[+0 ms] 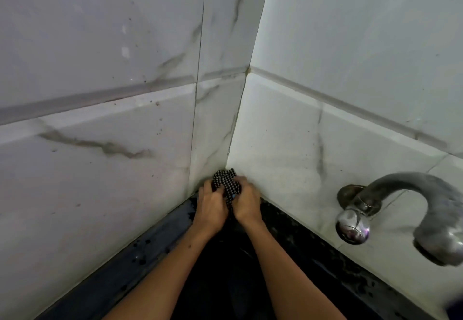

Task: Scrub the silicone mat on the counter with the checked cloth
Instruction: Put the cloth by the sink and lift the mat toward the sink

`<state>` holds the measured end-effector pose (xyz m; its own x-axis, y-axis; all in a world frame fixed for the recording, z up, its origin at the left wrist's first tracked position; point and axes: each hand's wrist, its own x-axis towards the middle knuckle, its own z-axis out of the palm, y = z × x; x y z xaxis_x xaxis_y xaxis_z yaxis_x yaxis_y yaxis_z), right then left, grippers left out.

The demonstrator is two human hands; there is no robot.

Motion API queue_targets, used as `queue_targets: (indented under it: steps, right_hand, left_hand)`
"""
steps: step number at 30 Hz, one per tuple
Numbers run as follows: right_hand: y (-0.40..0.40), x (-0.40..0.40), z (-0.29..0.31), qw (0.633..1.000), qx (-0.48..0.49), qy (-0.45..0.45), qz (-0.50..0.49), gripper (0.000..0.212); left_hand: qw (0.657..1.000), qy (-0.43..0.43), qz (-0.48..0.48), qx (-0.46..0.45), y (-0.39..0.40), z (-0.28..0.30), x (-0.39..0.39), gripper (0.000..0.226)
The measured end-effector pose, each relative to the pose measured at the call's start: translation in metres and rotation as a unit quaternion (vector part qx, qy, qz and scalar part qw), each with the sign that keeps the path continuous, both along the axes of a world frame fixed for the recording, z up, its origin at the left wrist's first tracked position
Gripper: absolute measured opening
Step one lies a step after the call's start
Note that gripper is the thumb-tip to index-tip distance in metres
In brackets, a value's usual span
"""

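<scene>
Both hands, left hand (pixel 210 203) and right hand (pixel 246 202), bunch the checked cloth (pixel 225 182) in curled fingers at the dark tabletop's (pixel 160 234) far corner.

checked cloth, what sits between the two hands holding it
In the head view, only the bunched checked cloth lies between the left hand and right hand; both grip it in the tiled wall corner.
</scene>
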<state>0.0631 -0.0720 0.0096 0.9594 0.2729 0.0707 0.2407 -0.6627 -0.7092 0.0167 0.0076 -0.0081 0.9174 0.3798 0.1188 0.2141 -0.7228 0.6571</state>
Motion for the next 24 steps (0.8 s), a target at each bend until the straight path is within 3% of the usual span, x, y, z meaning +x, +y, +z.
queue_targets:
  steps: [3,8,15,24]
  right_hand:
    - [0.002,-0.001,-0.007,0.994,-0.093,-0.042,0.030,0.038]
    - [-0.001,-0.008,-0.003,0.980,-0.187,-0.017,0.062,0.055]
    - [-0.026,-0.051,0.034,0.988,-0.142,-0.021,0.052,0.052]
    - [-0.132,-0.172,0.078,0.993,-0.036,-0.109,-0.040,0.033]
  left_hand:
    - [0.996,-0.005,-0.041,0.082,0.001,-0.015,0.001,0.050]
    - [0.990,0.012,-0.099,0.099,0.004,-0.017,-0.003,0.057]
    - [0.993,0.007,-0.085,0.086,-0.008,0.012,-0.038,0.056]
    - [0.991,-0.090,-0.091,0.039,-0.090,0.075,-0.135,0.052]
